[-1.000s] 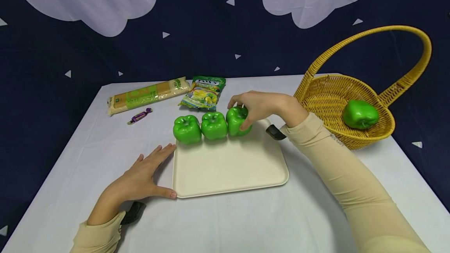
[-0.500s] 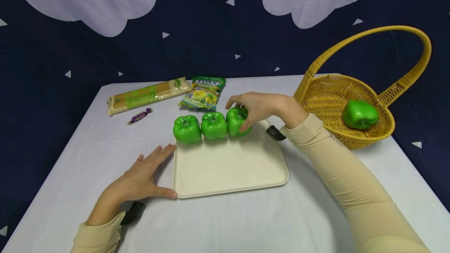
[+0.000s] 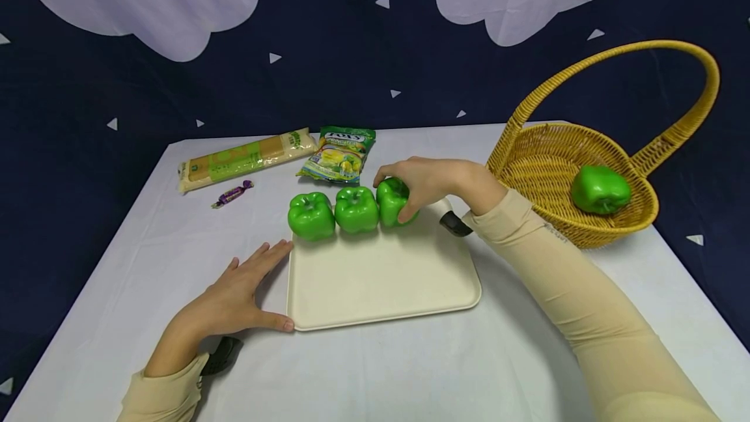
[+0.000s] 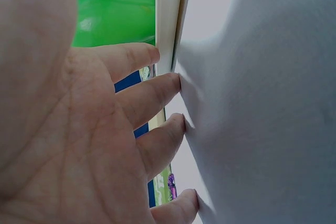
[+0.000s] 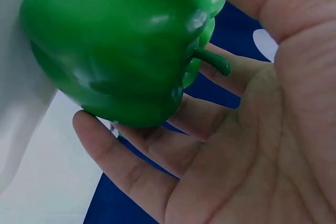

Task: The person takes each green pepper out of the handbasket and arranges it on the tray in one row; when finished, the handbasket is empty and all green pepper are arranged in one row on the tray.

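Three green bell peppers stand side by side along the far edge of a cream tray (image 3: 381, 285): a left one (image 3: 312, 216), a middle one (image 3: 357, 210) and a right one (image 3: 390, 200). My right hand (image 3: 430, 181) reaches over the right bell pepper (image 5: 110, 45) and holds it between thumb and curled fingers, its stem towards the palm. My left hand (image 3: 231, 298) lies at the tray's left side with fingers spread. Its thumb and index fingertips touch the tray rim (image 4: 167, 14), while the other fingertips rest on the tablecloth.
At the right stands a yellow wicker basket (image 3: 539, 174) with a tall handle, holding another green bell pepper (image 3: 600, 189). Behind the tray lie a long noodle packet (image 3: 249, 158), a Fox's candy bag (image 3: 340, 155) and a purple wrapped candy (image 3: 232, 194).
My right hand has shifted very slightly left over the right bell pepper, which has hardly moved. The left hand and the tray stay where they were.
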The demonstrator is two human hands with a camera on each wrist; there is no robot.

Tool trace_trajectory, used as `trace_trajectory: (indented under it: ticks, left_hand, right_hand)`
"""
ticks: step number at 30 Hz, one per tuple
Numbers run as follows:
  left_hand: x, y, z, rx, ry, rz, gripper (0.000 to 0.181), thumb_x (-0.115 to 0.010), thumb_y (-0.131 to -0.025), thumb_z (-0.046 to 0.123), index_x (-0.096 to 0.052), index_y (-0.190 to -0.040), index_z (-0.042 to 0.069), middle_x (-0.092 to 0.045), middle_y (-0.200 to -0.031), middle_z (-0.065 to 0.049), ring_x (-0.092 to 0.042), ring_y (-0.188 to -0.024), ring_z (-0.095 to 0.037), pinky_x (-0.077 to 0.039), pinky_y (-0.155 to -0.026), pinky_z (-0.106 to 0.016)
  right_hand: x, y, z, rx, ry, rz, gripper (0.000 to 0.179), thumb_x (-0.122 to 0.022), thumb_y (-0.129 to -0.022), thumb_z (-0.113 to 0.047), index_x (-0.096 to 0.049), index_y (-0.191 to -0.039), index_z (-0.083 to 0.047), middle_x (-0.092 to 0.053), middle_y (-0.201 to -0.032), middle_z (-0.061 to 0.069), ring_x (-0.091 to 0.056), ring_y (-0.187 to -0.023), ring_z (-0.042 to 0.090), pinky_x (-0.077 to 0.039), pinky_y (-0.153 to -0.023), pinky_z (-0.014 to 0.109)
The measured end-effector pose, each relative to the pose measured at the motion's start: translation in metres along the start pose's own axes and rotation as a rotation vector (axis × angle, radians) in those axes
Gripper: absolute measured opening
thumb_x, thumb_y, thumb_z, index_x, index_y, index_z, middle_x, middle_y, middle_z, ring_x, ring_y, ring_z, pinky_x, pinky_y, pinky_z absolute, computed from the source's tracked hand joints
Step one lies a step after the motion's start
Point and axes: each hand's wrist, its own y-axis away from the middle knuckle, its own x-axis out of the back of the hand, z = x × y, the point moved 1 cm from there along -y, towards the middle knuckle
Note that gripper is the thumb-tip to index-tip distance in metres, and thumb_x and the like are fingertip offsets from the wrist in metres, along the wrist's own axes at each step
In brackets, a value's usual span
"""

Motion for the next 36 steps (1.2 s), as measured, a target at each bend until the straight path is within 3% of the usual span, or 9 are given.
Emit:
trace_trajectory:
  ticks: [14,24,30,36]
  left_hand:
    - [0.0,0.0,0.0,0.0,-0.006,0.0,0.138,-0.094,-0.06,0.072,-0.031,-0.17,0.018,-0.034,-0.175,-0.017,-0.025,-0.162,-0.053,-0.014,-0.117,-0.089]
    - [-0.001,0.0,0.0,0.001,-0.007,-0.002,0.138,-0.094,-0.06,0.073,-0.031,-0.17,0.018,-0.034,-0.175,-0.018,-0.025,-0.162,-0.054,-0.014,-0.117,-0.089]
    - [0.0,0.0,0.0,-0.007,-0.007,-0.001,0.138,-0.094,-0.06,0.073,-0.031,-0.17,0.017,-0.035,-0.174,-0.019,-0.024,-0.162,-0.053,-0.014,-0.117,-0.089]
    - [0.0,0.0,0.0,-0.014,-0.011,-0.002,0.139,-0.094,-0.061,0.073,-0.031,-0.171,0.017,-0.035,-0.174,-0.019,-0.025,-0.162,-0.053,-0.014,-0.117,-0.089]
  right_hand:
    - [-0.003,-0.001,-0.001,0.0,-0.018,0.002,0.076,-0.091,-0.082,-0.026,-0.057,-0.149,-0.021,-0.066,-0.137,0.005,-0.061,-0.123,0.024,-0.051,-0.11,0.045]
    - [-0.001,0.003,-0.002,0.049,-0.006,0.041,0.086,-0.095,-0.081,-0.03,-0.053,-0.155,-0.015,-0.064,-0.147,0.008,-0.059,-0.134,0.027,-0.048,-0.117,0.047]
    - [0.005,0.021,0.0,0.09,-0.003,0.101,0.083,-0.094,-0.083,-0.03,-0.054,-0.154,-0.014,-0.061,-0.151,0.012,-0.055,-0.144,0.033,-0.042,-0.124,0.053]
    - [0.01,0.057,0.01,0.081,0.026,0.158,0.072,-0.09,-0.088,-0.029,-0.057,-0.152,-0.018,-0.062,-0.15,0.012,-0.055,-0.143,0.033,-0.041,-0.123,0.058]
